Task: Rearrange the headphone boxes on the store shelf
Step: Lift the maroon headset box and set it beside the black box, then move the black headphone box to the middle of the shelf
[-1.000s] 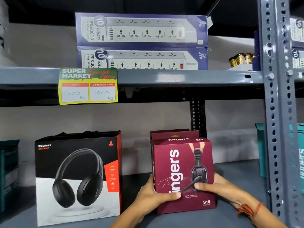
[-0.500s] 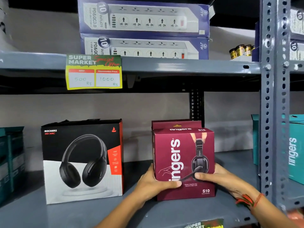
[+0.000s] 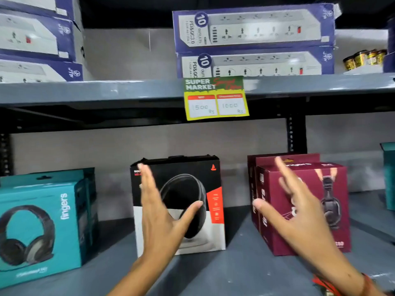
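Three headphone boxes stand on the grey lower shelf [image 3: 239, 272]. A teal box [image 3: 40, 223] is at the left, a black, white and red box [image 3: 192, 186] in the middle, and a maroon box [image 3: 333, 201] at the right with a second maroon box [image 3: 286, 160] behind it. My left hand [image 3: 160, 214] is open with fingers spread, raised in front of the black box. My right hand [image 3: 299, 212] is open too, hovering in front of the maroon box. Neither hand holds anything.
An upper shelf [image 3: 106, 90] carries blue power-strip boxes [image 3: 252, 26] and small gold-capped jars [image 3: 365, 57]. A yellow price tag [image 3: 215, 99] hangs from its edge. More power-strip boxes [image 3: 36, 39] sit upper left. A teal box edge [image 3: 389, 174] shows far right.
Both hands have let go of the maroon box and lifted away, fingers spread. The view has swung left, bringing the teal box into sight.
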Tool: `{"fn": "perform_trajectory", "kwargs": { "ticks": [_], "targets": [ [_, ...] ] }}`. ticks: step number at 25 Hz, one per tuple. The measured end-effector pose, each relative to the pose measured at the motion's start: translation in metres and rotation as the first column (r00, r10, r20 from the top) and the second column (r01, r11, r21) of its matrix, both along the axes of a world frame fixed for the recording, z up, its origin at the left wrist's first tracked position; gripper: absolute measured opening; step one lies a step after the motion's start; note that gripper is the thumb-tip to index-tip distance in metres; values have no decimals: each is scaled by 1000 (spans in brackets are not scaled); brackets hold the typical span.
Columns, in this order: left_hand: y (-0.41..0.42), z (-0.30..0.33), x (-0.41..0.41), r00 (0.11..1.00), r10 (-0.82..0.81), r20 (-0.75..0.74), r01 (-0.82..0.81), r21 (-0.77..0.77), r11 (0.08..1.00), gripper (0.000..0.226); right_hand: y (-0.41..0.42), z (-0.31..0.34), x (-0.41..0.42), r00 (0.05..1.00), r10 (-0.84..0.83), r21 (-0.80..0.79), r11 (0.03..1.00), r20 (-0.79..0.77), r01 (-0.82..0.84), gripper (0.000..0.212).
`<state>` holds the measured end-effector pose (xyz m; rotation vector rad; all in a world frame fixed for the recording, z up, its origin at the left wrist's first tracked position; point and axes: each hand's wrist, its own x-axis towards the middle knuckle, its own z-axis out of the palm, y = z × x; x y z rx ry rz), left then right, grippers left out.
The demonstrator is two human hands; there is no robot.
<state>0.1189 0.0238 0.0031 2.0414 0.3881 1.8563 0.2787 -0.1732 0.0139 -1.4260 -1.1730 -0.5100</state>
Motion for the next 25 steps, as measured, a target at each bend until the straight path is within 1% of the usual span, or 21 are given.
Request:
{"fn": "perform_trajectory", "kwargs": {
  "ticks": [1,2,3,4,6,7,8,9,10,11,13,15,17,18,19,21,23,25],
  "targets": [
    [17,-2,-10,1000,22,-4,-22,-75,997,137,20,-1,-10,999,40,-107,993,-8,-41,103],
    [34,-4,-18,999,26,-19,-29,-167,986,140,41,-4,-13,995,81,-210,974,-59,-91,112],
    [50,-10,-23,999,5,-44,-16,-267,964,143,58,-8,-11,984,108,-291,946,-145,-146,121],
    [69,-17,-28,996,-48,-77,17,-363,931,145,77,-13,-5,963,113,-351,915,-246,-197,130],
    [107,-31,-38,966,-207,-158,89,-545,834,152,102,-21,6,887,133,-383,866,-442,-320,142],
    [122,-38,-43,931,-312,-190,135,-614,778,151,110,-25,13,851,148,-398,834,-505,-382,139],
    [136,-43,-47,886,-409,-220,167,-671,723,147,118,-28,17,827,165,-428,792,-537,-436,126],
    [145,-46,-50,835,-491,-248,183,-717,672,138,123,-32,19,816,177,-458,753,-551,-472,108],
    [151,-49,-52,780,-566,-268,203,-747,633,126,127,-35,19,804,191,-470,726,-564,-502,94],
    [155,-52,-54,735,-619,-276,221,-766,604,117,131,-37,19,794,199,-470,714,-574,-519,87],
    [160,-55,-54,684,-677,-272,260,-776,574,106,137,-38,18,782,204,-459,712,-589,-532,81],
    [162,-55,-53,673,-697,-245,292,-779,556,90,139,-38,18,780,206,-461,707,-591,-536,80],
    [163,-55,-52,692,-682,-236,283,-781,557,71,143,-39,18,794,191,-478,709,-577,-518,80],
    [164,-56,-51,694,-679,-240,280,-779,561,64,144,-38,16,805,179,-487,715,-566,-502,77],
    [164,-56,-52,691,-678,-250,277,-776,567,63,145,-38,15,820,167,-496,724,-548,-479,69],
    [165,-56,-53,687,-670,-282,263,-763,590,72,146,-40,14,851,146,-506,749,-504,-428,53],
    [166,-55,-55,682,-659,-318,242,-751,614,82,146,-41,13,868,129,-502,771,-479,-391,51],
    [165,-53,-56,675,-650,-348,224,-743,631,84,145,-43,12,871,123,-495,781,-475,-380,54]
  ]
}}
